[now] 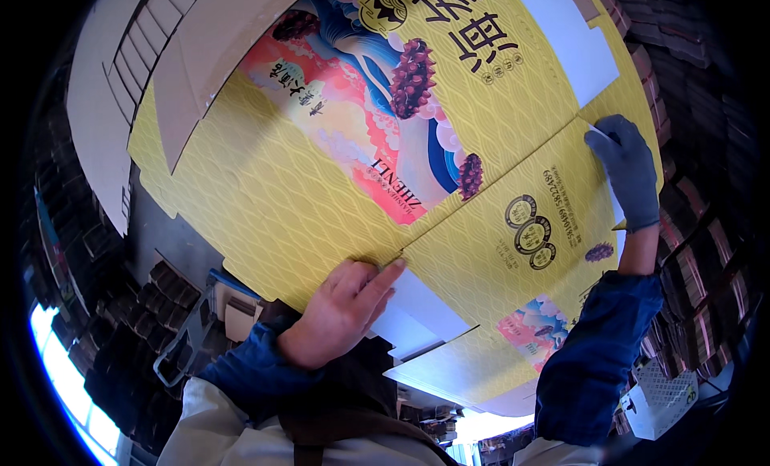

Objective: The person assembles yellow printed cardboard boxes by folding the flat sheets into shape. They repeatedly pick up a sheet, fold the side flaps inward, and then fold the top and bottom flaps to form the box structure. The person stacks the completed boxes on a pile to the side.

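One bare hand (pixel 341 305), one gloved hand (pixel 627 173), yellow cardboard (pixel 216 165)

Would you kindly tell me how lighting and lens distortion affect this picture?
Head view: the fisheye bows the yellow cardboard sheet's outline, and the corners go black; head view: the bright patch at lower left is washed out; head view: the stacks at right sit in dim light.
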{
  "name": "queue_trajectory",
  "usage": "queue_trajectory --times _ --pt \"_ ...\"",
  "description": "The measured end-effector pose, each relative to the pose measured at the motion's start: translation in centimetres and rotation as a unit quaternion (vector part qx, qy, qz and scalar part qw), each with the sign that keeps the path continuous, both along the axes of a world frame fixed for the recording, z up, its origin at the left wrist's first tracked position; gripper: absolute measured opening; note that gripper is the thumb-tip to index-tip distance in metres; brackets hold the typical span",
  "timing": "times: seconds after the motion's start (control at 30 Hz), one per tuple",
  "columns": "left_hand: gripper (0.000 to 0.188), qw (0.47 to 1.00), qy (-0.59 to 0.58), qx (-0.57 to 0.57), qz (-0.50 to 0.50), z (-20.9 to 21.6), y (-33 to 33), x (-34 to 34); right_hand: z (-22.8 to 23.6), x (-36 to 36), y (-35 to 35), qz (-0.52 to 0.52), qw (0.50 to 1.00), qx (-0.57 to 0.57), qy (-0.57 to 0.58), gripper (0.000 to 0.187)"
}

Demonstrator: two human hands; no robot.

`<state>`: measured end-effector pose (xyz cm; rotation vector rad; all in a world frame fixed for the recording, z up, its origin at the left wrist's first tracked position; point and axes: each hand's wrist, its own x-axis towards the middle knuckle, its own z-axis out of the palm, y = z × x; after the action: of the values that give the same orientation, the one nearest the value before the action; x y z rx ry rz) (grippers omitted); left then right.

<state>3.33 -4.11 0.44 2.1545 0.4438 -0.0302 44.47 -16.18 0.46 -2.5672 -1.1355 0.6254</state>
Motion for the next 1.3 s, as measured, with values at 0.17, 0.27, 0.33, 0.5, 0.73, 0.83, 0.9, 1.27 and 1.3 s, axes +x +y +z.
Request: queue_trajectory --times 0.17,0.27,0.33,0.5,0.73,0.83,0.9,1.27,1.3 --pt "0.047 1.000 0.016 -0.015 -0.010 0.7 0.4 1.0 -0.7 1.0 -1.5 0.068 0.995 0.043 -0.056 0.026" --pt "0.047 1.000 0.020 -0.007 -0.009 1.0 0.3 0.8 -0.4 0.7 -0.7 0.073 0.994 0.039 -0.073 0.024" --pt "0.047 1.000 0.028 -0.003 -0.006 1.1 0.1 0.5 0.2 -0.1 0.2 0.055 0.996 0.001 -0.071 0.026" --pt "0.045 1.000 0.026 -0.003 -0.017 1.2 0.1 1.2 1.0 0.0 -0.2 0.061 0.993 -0.035 -0.099 0.027" --pt "0.047 0.999 0.034 0.006 -0.031 0.8 0.2 0.8 1.4 0.3 0.0 0.143 0.975 0.036 -0.169 0.021" --pt "0.047 0.999 0.040 0.007 -0.031 0.9 0.2 0.8 1.4 0.6 0.1 0.162 0.972 0.065 -0.156 0.021" --pt "0.047 0.999 0.038 0.010 -0.032 0.8 0.1 0.8 1.2 0.9 0.1 0.171 0.972 0.075 -0.140 0.021" --pt "0.047 0.999 0.032 0.008 -0.025 0.8 -0.1 0.8 1.1 1.8 0.4 0.171 0.982 0.038 -0.072 0.021" --pt "0.047 0.999 0.031 0.010 -0.025 0.9 -0.1 0.8 1.0 1.8 0.4 0.170 0.982 0.042 -0.072 0.021"
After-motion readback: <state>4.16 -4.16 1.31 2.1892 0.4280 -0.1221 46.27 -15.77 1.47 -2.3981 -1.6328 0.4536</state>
